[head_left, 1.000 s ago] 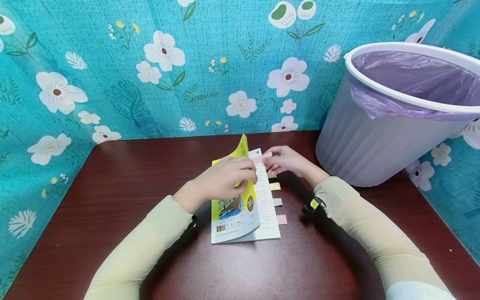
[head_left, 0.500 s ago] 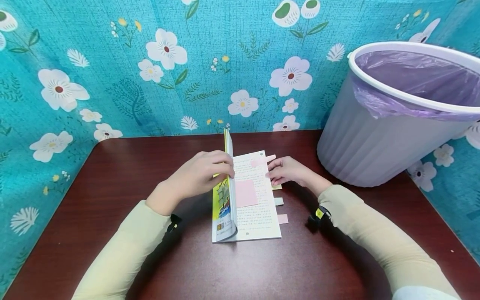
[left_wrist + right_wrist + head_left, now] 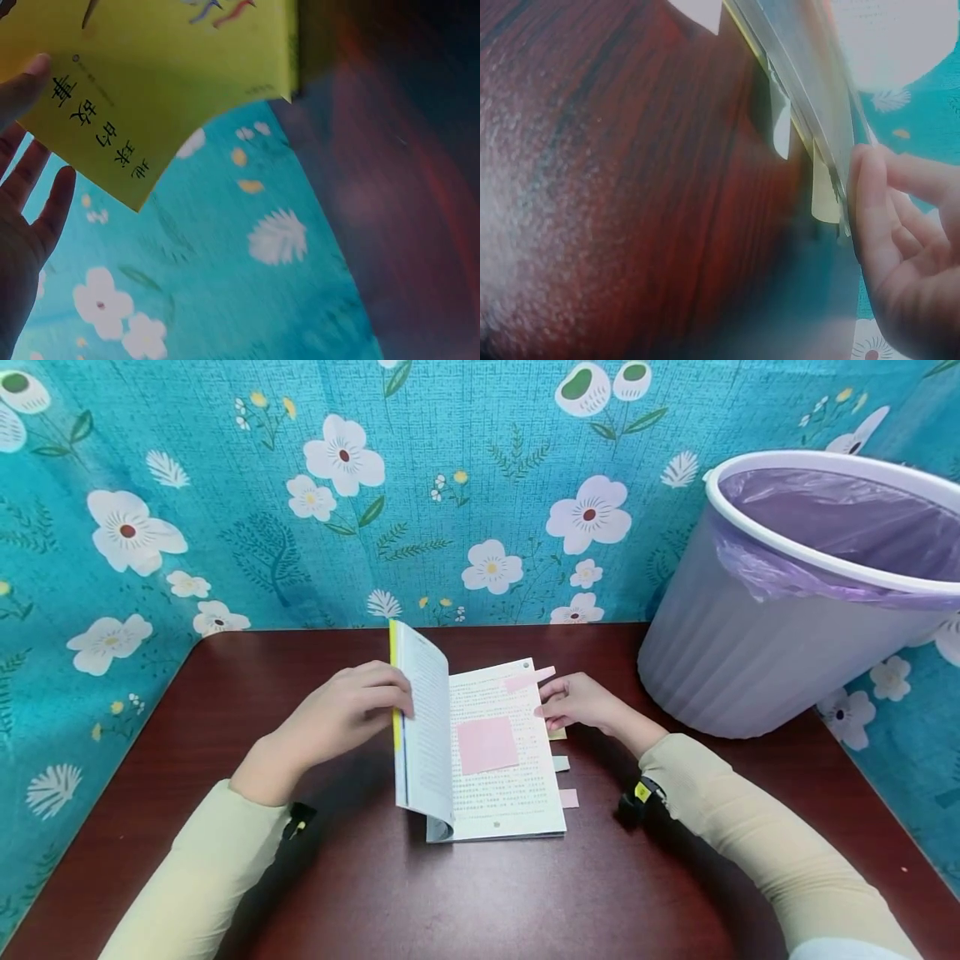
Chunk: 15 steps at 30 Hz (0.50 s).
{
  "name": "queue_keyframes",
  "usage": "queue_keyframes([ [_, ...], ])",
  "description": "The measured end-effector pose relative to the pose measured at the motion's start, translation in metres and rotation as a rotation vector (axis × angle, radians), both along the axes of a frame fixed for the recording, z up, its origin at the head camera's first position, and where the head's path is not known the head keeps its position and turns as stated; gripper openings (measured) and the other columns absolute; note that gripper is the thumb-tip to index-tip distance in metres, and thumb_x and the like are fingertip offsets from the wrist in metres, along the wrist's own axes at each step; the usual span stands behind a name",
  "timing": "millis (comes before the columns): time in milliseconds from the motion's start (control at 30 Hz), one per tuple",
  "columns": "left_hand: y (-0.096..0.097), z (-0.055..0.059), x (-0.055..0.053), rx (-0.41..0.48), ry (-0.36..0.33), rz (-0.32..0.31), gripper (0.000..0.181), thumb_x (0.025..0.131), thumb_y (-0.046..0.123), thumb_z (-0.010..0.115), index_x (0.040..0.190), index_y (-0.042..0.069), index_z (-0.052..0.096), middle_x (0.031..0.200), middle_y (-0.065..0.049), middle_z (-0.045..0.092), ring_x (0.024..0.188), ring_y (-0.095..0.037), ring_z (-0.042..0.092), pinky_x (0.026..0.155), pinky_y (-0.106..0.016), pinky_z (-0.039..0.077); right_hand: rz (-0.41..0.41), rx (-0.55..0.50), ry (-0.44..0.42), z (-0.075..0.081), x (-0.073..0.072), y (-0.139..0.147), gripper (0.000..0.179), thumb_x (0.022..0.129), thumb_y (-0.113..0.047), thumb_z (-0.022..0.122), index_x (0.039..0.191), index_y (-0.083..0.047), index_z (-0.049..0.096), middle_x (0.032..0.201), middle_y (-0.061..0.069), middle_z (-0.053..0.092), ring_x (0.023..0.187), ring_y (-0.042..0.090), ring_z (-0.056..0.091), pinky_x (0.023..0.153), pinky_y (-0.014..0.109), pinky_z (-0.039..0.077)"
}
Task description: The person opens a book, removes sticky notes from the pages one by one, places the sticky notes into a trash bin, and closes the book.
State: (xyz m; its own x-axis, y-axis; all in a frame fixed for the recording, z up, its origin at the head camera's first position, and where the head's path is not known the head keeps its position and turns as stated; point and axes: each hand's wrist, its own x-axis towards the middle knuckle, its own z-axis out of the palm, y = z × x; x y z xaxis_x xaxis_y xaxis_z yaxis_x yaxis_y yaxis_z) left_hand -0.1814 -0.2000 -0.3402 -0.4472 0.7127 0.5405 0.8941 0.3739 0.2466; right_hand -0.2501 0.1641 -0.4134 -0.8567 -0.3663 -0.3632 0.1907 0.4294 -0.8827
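Observation:
A paperback book (image 3: 510,802) lies partly open on the table. My left hand (image 3: 348,710) holds its cover and front pages raised, nearly upright and leaning left. In the left wrist view the thumb lies on the yellow cover (image 3: 180,67), with fingers behind it. A square pink sticky note (image 3: 487,746) sits on the exposed right page, and a pink strip (image 3: 545,674) sticks out near its top. My right hand (image 3: 581,703) pinches the page's right edge just below that strip; the right wrist view shows thumb and finger together at the page edge (image 3: 871,135).
More tabs protrude from the book's right side: a yellow tab (image 3: 557,734), a pale green tab (image 3: 561,764) and a pink tab (image 3: 570,798). A grey bin (image 3: 735,635) with a purple liner stands at the back right. Behind the table (image 3: 247,693) hangs a blue floral cloth (image 3: 420,527).
My left hand has moved left, lifting the cover and a stack of pages over and uncovering the page with the pink note. My right hand has shifted slightly down along the book's right edge.

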Motion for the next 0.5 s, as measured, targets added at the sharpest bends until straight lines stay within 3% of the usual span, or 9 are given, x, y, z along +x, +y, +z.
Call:
queue_keyframes([
  [100, -0.019, -0.005, 0.007, 0.006, -0.075, 0.061, 0.038, 0.071, -0.017, 0.084, 0.094, 0.011, 0.073, 0.105, -0.001, 0.069, 0.098, -0.019, 0.06, 0.076, -0.034, 0.056, 0.008, 0.014, 0.015, -0.001, -0.001, -0.002, 0.039, 0.094, 0.0, 0.072, 0.127, 0.016, 0.06, 0.089, 0.013, 0.074, 0.065, 0.015, 0.068, 0.069, 0.028, 0.06],
  [300, -0.053, -0.027, 0.021, 0.044, -0.307, 0.183, 0.038, 0.074, -0.015, 0.083, 0.092, 0.016, 0.072, 0.118, -0.006, 0.072, 0.11, -0.023, 0.059, 0.075, -0.023, 0.055, 0.007, 0.091, 0.031, 0.0, -0.002, -0.006, 0.048, 0.093, 0.0, 0.074, 0.134, 0.012, 0.055, 0.088, 0.015, 0.071, 0.065, 0.018, 0.068, 0.068, 0.029, 0.06],
  [400, -0.064, -0.037, 0.026, 0.043, -0.404, 0.235, 0.036, 0.077, -0.013, 0.083, 0.093, 0.017, 0.073, 0.123, -0.009, 0.071, 0.113, -0.027, 0.059, 0.073, -0.023, 0.056, -0.01, 0.11, 0.027, 0.001, -0.004, -0.007, 0.044, 0.092, 0.001, 0.074, 0.128, 0.011, 0.052, 0.089, 0.017, 0.068, 0.065, 0.018, 0.068, 0.068, 0.03, 0.061],
  [500, -0.07, -0.044, 0.03, 0.011, -0.456, 0.277, 0.033, 0.079, -0.01, 0.083, 0.095, 0.018, 0.074, 0.124, -0.009, 0.071, 0.113, -0.029, 0.058, 0.073, -0.028, 0.058, -0.03, 0.113, 0.029, 0.002, -0.007, -0.006, 0.037, 0.092, 0.001, 0.074, 0.114, 0.007, 0.045, 0.087, 0.018, 0.065, 0.065, 0.017, 0.068, 0.067, 0.029, 0.06],
])
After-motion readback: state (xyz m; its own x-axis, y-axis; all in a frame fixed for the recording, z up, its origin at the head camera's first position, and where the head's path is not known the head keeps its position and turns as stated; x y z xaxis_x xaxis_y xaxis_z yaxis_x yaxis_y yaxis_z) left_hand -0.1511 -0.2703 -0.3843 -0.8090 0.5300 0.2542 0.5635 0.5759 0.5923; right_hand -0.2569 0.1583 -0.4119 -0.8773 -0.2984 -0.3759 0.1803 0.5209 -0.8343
